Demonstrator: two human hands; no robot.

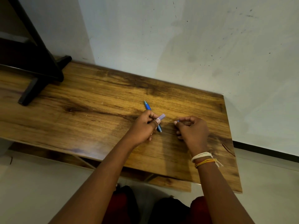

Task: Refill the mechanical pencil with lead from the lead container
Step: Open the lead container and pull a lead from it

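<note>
A blue mechanical pencil sticks out of my left hand, tip pointing away from me and its rear end showing below my fingers. The same hand also pinches a small pale lilac lead container, angled up to the right. My right hand is closed a short way to the right, fingertips pinched around a tiny blue piece, most of it hidden by the fingers. Both hands hover just above the wooden table.
A dark stand with a foot rests on the table's far left. The white wall runs along the table's back edge. The table's right edge lies close to my right hand. My knees show below the front edge.
</note>
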